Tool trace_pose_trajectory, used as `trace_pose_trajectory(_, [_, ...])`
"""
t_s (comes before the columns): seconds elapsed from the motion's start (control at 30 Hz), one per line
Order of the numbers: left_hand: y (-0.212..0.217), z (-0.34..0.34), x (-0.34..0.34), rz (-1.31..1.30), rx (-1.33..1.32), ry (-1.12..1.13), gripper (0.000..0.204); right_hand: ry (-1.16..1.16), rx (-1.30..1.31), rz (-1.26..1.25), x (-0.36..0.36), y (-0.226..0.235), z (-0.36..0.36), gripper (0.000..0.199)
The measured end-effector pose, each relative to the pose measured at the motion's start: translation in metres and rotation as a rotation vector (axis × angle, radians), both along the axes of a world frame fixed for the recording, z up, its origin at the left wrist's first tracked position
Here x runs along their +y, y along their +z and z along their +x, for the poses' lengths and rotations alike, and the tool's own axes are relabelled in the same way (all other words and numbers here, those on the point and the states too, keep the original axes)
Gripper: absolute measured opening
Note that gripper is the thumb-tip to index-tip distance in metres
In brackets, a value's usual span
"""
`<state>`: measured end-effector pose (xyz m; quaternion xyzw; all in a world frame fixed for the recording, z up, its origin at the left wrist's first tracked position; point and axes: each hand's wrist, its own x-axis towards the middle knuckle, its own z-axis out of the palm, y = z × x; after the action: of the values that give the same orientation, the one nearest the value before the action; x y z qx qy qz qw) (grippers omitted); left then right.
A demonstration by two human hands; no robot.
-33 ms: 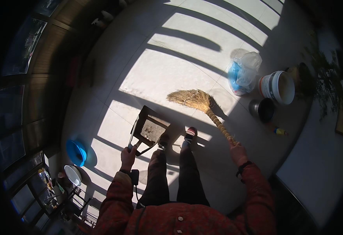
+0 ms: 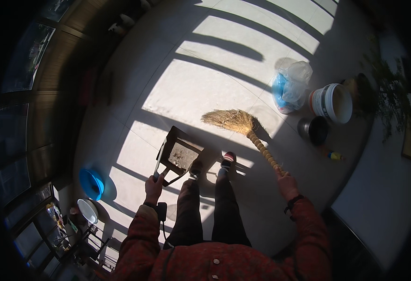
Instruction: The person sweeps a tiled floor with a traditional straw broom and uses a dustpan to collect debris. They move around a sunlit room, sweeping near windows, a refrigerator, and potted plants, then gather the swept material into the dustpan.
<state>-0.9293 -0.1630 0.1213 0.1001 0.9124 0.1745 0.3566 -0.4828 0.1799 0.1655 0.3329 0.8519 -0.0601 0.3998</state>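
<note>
My left hand (image 2: 154, 187) is closed around the handle of a dark dustpan (image 2: 164, 149), which is in front of my left foot. Grey dust and bits of debris (image 2: 182, 157) lie in its pan. On the right, my right hand (image 2: 287, 184) grips the bound handle of a straw broom (image 2: 231, 120). The broom's bristles spread to the left over the sunlit floor, beyond the dustpan and apart from it. Both my feet stand on the floor between the two tools.
At the right are a clear plastic bag with something blue (image 2: 290, 86), a white bucket (image 2: 329, 104), a black pot (image 2: 314, 131) and a green plant (image 2: 393, 98). A blue basin (image 2: 91, 183) and a white basin (image 2: 88, 211) are at the left, near the windowed wall (image 2: 13, 145).
The broom's bristles have shifted very slightly right and nearer to me. My left hand and the dustpan look unmoved.
</note>
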Motion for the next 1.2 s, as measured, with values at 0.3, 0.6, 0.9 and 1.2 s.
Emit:
trace_pose_trajectory(0.3, [0.009, -0.018, -0.009, 0.085, -0.031, -0.021, 0.044, -0.929, 0.441, -0.229, -0.141, 0.063, 0.050, 0.066])
trace_pose_trajectory(0.6, [-0.019, -0.049, -0.044, 0.093, -0.073, 0.029, 0.053, -2.660, 0.640, -0.719, -0.216, -0.033, -0.115, 0.011])
trace_pose_trajectory(0.9, [-0.022, -0.054, -0.084, 0.034, -0.064, 0.057, 0.060, -2.020, 0.979, -1.149, -0.185, -0.042, -0.332, 0.007])
trace_pose_trajectory(1.2, [-0.022, -0.056, -0.096, -0.043, -0.051, -0.017, 0.064, -2.405, 1.186, -1.045, -0.155, 0.023, -0.340, 0.006])
